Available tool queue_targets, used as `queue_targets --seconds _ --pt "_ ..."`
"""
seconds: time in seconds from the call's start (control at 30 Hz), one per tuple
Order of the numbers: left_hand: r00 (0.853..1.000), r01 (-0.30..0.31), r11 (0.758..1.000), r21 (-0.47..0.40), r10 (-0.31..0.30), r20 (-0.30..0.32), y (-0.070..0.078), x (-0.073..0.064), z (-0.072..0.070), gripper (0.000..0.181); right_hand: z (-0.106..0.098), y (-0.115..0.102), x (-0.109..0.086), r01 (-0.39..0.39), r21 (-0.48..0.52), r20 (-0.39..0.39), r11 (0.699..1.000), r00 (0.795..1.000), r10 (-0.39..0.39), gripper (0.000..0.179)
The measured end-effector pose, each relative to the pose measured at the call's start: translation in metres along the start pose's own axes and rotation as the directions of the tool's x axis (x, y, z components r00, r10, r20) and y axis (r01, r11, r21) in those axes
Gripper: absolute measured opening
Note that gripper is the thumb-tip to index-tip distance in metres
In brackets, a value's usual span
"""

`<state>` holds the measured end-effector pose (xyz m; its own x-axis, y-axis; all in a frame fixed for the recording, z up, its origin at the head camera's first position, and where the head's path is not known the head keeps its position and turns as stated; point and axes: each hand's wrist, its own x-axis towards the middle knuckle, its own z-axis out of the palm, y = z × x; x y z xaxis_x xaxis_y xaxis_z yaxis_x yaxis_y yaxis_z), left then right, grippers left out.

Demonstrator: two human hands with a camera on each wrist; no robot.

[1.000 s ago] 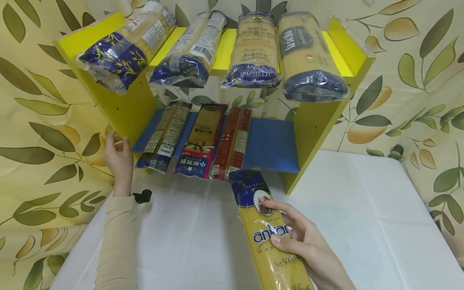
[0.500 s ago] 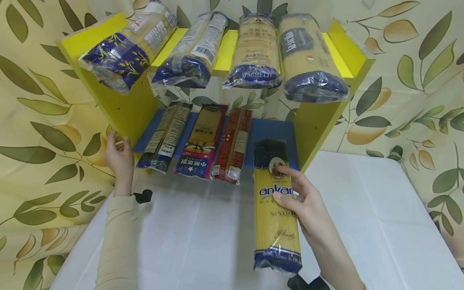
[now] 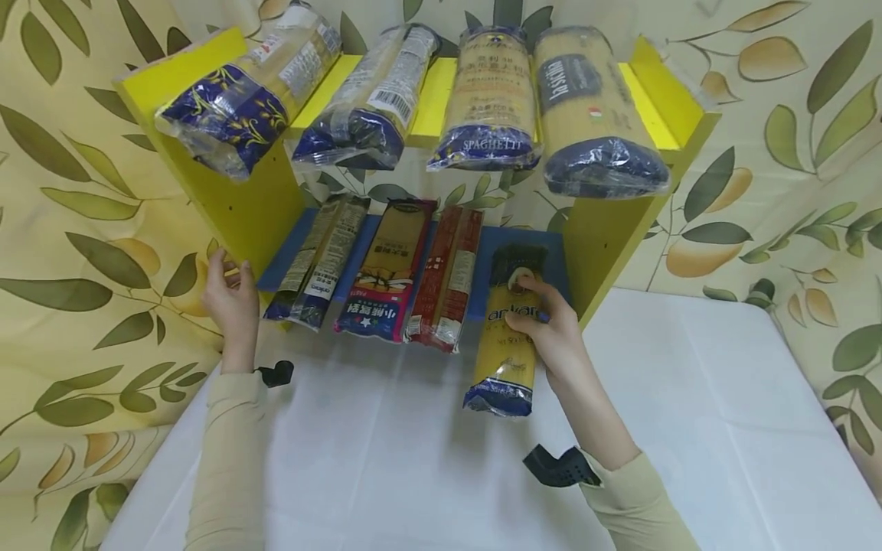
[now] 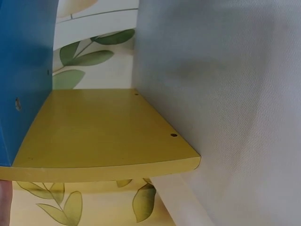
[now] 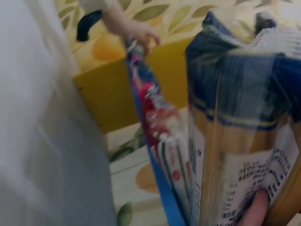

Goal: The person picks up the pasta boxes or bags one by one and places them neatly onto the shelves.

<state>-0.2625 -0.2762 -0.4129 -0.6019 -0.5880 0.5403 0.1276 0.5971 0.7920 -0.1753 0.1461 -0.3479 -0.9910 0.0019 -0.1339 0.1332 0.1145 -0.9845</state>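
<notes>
My right hand grips a yellow-and-navy pack of spaghetti by its right edge, thumb on the front. The pack's far end is over the blue lower board, right of a red pasta pack; its near end sticks out past the board's front. The right wrist view shows the pack's labelled side up close. My left hand holds the front edge of the shelf's yellow left side panel, thumb at the edge and fingers outside. Only a sliver of finger shows in the left wrist view.
Several spaghetti packs, one with a dark label, lie on the yellow upper board. A pasta pack and a striped one lie further left on the lower board. The yellow right side panel stands close to my right hand.
My right hand has carried the spaghetti pack up and forward, from in front of the shelf to over the right part of the lower board. My left hand keeps its place.
</notes>
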Motion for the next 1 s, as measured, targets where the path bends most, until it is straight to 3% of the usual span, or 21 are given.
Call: queue_targets --seconds 0.37,0.53,1.0 --pt "1.0 0.002 1.0 0.002 -0.002 0.006 0.001 0.001 -0.001 0.037 -0.003 -0.008 0.049 0.049 -0.137 -0.073 0.989 0.996 -0.06 0.06" --pt "1.0 0.003 1.0 0.001 -0.003 0.013 0.001 0.0 -0.001 0.037 -0.005 -0.011 0.069 0.056 -0.154 -0.097 0.986 0.993 -0.072 0.057" --pt "1.0 0.014 1.0 -0.013 -0.014 0.018 0.001 0.0 -0.001 0.037 -0.005 -0.006 0.088 0.083 -0.209 -0.087 0.975 0.991 -0.103 0.059"
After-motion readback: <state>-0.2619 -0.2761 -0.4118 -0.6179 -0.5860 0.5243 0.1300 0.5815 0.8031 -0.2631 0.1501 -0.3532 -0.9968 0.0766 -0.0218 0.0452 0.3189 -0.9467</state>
